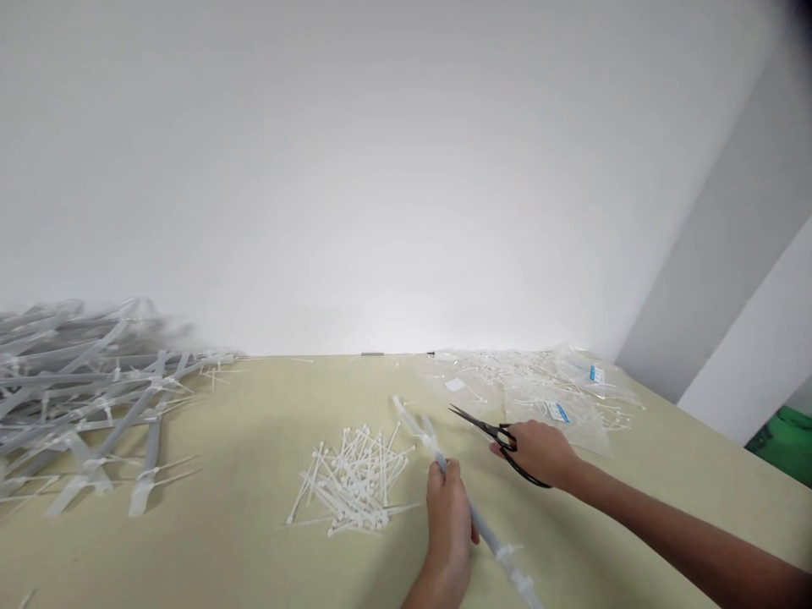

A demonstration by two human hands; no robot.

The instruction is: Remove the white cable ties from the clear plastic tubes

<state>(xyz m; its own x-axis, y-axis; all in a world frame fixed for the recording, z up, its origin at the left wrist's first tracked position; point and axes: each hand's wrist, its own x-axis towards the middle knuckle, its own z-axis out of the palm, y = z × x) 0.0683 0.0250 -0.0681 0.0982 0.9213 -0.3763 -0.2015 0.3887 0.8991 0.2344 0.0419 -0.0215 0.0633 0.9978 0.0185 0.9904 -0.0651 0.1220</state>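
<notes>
In the head view, my left hand is closed around a long grey tube in clear plastic, low at the centre. White ties are fastened near both of its ends, and the far end splits into two strips. My right hand grips black scissors by the handles. Their blades point up and left, a little apart from the tube's far end. Left of my left hand lies a loose pile of white cable ties.
A large heap of similar wrapped grey tubes fills the table's left side. Clear bags of white ties with blue labels lie at the back right. A white wall rises behind the table. Something green shows at the far right.
</notes>
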